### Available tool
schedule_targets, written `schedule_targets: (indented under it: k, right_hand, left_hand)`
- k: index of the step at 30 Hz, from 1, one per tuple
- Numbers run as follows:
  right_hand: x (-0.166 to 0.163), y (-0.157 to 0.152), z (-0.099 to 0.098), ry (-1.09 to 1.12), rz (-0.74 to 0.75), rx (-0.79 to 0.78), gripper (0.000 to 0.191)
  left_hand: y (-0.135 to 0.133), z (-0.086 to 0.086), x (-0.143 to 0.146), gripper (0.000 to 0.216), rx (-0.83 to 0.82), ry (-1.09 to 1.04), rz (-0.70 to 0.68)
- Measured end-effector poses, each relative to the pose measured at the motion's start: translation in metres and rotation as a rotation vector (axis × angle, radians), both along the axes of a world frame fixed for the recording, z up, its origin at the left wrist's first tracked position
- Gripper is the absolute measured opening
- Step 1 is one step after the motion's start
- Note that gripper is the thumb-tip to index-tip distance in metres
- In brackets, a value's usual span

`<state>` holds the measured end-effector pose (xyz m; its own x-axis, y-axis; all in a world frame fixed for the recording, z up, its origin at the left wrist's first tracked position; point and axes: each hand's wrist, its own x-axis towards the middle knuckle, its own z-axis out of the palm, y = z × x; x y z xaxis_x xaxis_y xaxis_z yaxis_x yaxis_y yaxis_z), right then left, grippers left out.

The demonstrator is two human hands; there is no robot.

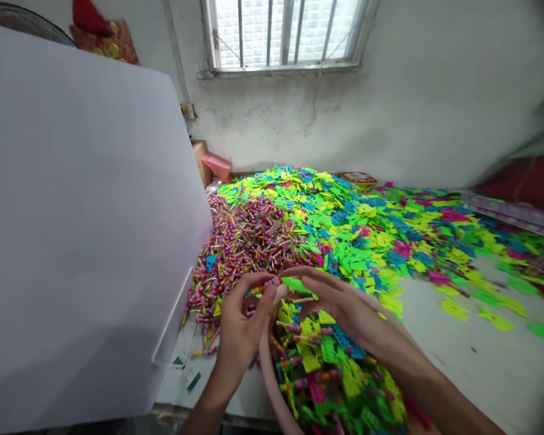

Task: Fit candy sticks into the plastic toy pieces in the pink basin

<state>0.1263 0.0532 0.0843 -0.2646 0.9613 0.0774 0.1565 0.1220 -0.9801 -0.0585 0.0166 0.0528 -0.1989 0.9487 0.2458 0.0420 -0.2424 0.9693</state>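
My left hand (241,317) pinches a small pink-and-purple printed tube (273,282) between thumb and fingertips, over the rim of a pale pink basin (267,362). Close beside it, my right hand (340,299) has its fingers curled at a flat bright green plastic piece (295,284), which meets the tube end. Part of that piece is hidden behind the fingers. Inside the basin lie mixed yellow, green, blue and pink plastic pieces (351,377), many with a printed tube attached.
Behind the left hand is a heap of small printed tubes (249,235). A larger heap of flat coloured plastic pieces (344,223) spreads across the white table (439,344). A tall white panel (90,229) stands at the left. A barred window (285,33) is above.
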Motion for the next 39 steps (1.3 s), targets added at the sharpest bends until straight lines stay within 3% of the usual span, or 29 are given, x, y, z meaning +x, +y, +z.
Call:
schedule_targets:
  k: [3, 5, 7, 12, 17, 21, 26, 29, 33, 39]
  right_hand:
    - [0.002, -0.001, 0.004, 0.032, 0.17, -0.135, 0.04]
    - [0.003, 0.0, 0.0, 0.019, 0.138, -0.138, 0.046]
    - [0.003, 0.003, -0.006, -0.022, 0.089, -0.111, 0.041]
    - [0.005, 0.001, -0.012, -0.176, 0.06, 0.11, 0.026]
    - [0.002, -0.01, -0.009, -0.362, 0.049, 0.4, 0.013]
    - [0.0, -0.015, -0.01, -0.413, 0.04, 0.516, 0.006]
    - [0.004, -0.018, -0.014, -0.495, 0.093, 0.624, 0.014]
    - [0.01, -0.018, -0.012, -0.518, 0.152, 0.694, 0.019]
    - [0.015, -0.014, -0.015, -0.483, 0.236, 0.706, 0.019]
    - [0.009, -0.008, -0.033, -0.407, 0.167, 0.549, 0.011]
  left_hand:
    - [0.0, -0.001, -0.001, 0.021, -0.002, -0.018, -0.012]
    - [0.0, -0.002, -0.001, 0.021, -0.014, -0.026, -0.03]
    - [0.0, -0.002, 0.0, 0.021, -0.024, -0.016, -0.046]
    - [-0.003, -0.001, 0.004, 0.017, 0.009, 0.091, -0.044]
    - [-0.005, 0.0, 0.005, 0.014, 0.169, 0.318, 0.009]
    - [-0.008, 0.001, 0.009, 0.013, 0.272, 0.504, 0.056]
    - [-0.012, -0.001, 0.013, 0.013, 0.3, 0.574, 0.085]
    - [-0.01, -0.002, 0.008, 0.012, 0.24, 0.552, 0.005]
    - [-0.002, -0.002, -0.005, 0.009, 0.092, 0.501, -0.218]
    - [-0.001, -0.002, -0.007, 0.011, 0.163, 0.744, -0.178]
